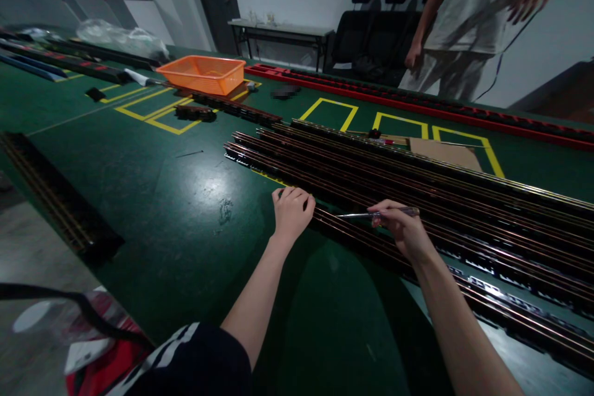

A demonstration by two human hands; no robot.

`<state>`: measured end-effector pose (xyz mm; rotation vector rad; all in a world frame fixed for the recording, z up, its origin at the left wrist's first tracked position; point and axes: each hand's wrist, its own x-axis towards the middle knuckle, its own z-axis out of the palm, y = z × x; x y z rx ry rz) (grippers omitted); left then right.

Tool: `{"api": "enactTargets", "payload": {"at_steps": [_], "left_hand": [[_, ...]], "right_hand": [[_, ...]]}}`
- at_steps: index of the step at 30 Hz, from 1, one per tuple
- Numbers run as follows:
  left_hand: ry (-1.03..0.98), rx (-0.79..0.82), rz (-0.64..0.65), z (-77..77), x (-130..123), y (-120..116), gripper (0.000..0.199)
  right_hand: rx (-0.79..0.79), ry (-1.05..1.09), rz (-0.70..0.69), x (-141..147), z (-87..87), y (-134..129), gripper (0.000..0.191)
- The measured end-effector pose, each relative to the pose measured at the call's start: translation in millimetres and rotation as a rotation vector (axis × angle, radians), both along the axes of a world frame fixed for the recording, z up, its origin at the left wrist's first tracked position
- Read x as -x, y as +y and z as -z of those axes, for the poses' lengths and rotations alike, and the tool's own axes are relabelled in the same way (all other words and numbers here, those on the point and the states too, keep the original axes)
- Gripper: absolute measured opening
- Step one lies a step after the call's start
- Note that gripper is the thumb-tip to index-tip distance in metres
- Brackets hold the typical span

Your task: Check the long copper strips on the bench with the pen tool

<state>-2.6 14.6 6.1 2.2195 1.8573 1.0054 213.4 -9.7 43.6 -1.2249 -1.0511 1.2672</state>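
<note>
The near end of a long black rail with copper-coloured strips lies under my left hand. Its fingers are curled round that end. My right hand grips a screwdriver with a clear, reddish handle. The screwdriver lies almost level, and its tip points left at the strips, close to my left hand; whether it touches them I cannot tell. Just beyond both hands, several similar black rails lie side by side, running off to the right.
An orange basket stands at the back left of the green table. Behind the rails are a cardboard piece and a long red rail. Another black rail lies along the left edge. A person stands across the table.
</note>
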Motion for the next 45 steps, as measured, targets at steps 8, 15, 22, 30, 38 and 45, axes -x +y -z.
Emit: {"api": "enactTargets", "payload": {"at_steps": [8,15,22,30,38,45], "left_hand": [[0.004,0.001,-0.002,-0.8,0,0,0.029],[0.008,-0.010,0.002,0.3,0,-1,0.029],[0.019,-0.004,-0.003,0.6,0,0,0.028],[0.003,-0.012,-0.011,1.4,0,0,0.028],[0.012,-0.024,-0.016,1.4,-1,-1,0.029],[0.018,-0.047,-0.017,2.9,-1,0,0.029]], "right_hand": [[-0.006,-0.002,-0.001,-9,3.2,1,0.010],[0.002,0.011,0.032,-9,2.3,2,0.010],[-0.026,0.013,0.055,-12,6.8,3,0.011],[-0.007,0.014,0.061,-9,4.7,3,0.011],[0.003,0.045,0.100,-5,1.1,2,0.011],[-0.006,0.050,0.120,-5,3.5,3,0.012]]}}
